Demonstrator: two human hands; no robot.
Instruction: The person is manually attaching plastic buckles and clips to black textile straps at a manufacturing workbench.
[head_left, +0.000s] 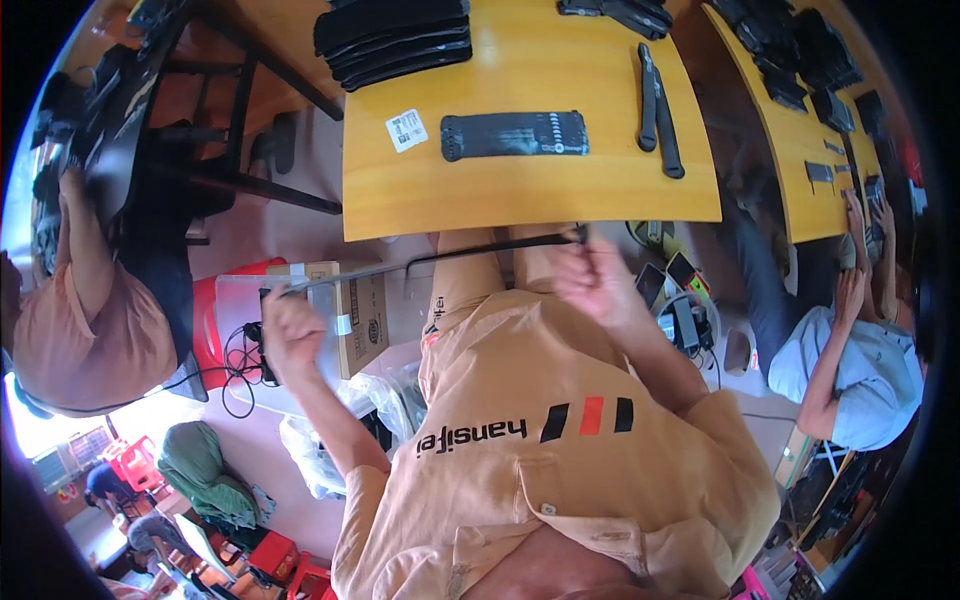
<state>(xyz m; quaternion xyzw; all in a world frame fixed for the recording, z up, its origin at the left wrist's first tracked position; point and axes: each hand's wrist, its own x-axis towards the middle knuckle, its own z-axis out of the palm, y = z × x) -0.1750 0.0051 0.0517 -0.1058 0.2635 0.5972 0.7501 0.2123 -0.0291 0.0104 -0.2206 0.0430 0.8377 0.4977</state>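
Note:
A thin black strap (470,249) is stretched between my two hands, just in front of the table's near edge and above my lap. My left hand (291,330) grips its left end. My right hand (592,275), a little blurred, pinches the right end and sits higher, close to the table edge. On the yellow table (440,205) beyond lies a flat black band piece (515,135) with pale printing at its right end. A small white label (407,130) is to its left. Two narrow black straps (655,112) lie crossed at the top on the right.
A stack of black folded pieces (395,45) stands at the table's far left, more black pieces (622,15) far right. Below left are a cardboard box (362,320) and tangled cable (242,365). People work at tables on both sides: an orange-brown shirt (95,345), a light-blue shirt (850,370).

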